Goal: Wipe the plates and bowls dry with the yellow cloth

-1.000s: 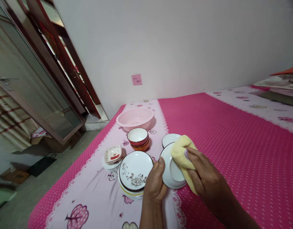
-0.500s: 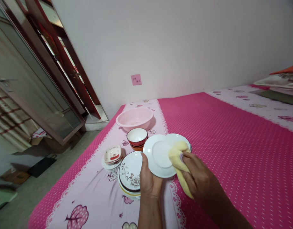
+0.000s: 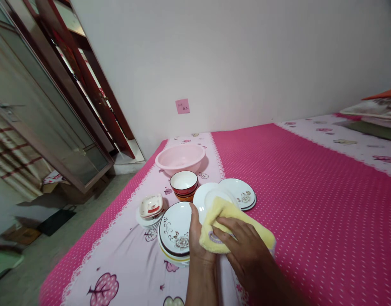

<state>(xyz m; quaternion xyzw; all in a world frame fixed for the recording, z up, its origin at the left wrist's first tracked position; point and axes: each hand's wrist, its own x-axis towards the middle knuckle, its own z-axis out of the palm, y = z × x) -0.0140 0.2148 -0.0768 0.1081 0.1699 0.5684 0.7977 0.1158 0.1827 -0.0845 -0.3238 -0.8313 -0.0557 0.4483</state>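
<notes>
My left hand point(image 3: 200, 238) grips a white plate point(image 3: 202, 197) from its left and lower side, with the plain underside facing me. Against that underside my right hand point(image 3: 243, 244) presses a yellow cloth point(image 3: 259, 227), which covers the plate's lower right part. Just left of my left hand sits a stack of plates, topped by a dark-rimmed floral plate point(image 3: 174, 227). Beyond the held plate, to the right, lie floral plates point(image 3: 236, 189) in a low stack.
Stacked red bowls point(image 3: 183, 182) stand behind the plates, with a pink basin point(image 3: 181, 159) farther back. A squarish small dish point(image 3: 151, 206) tops small white plates on the left. All rest on a pink patterned bedspread point(image 3: 304, 199). The bed's left edge drops to the floor.
My right hand and the cloth have moved down and left across the plate's underside. The cloth is spread wider now, and the floral plates behind show more. My left hand keeps its grip.
</notes>
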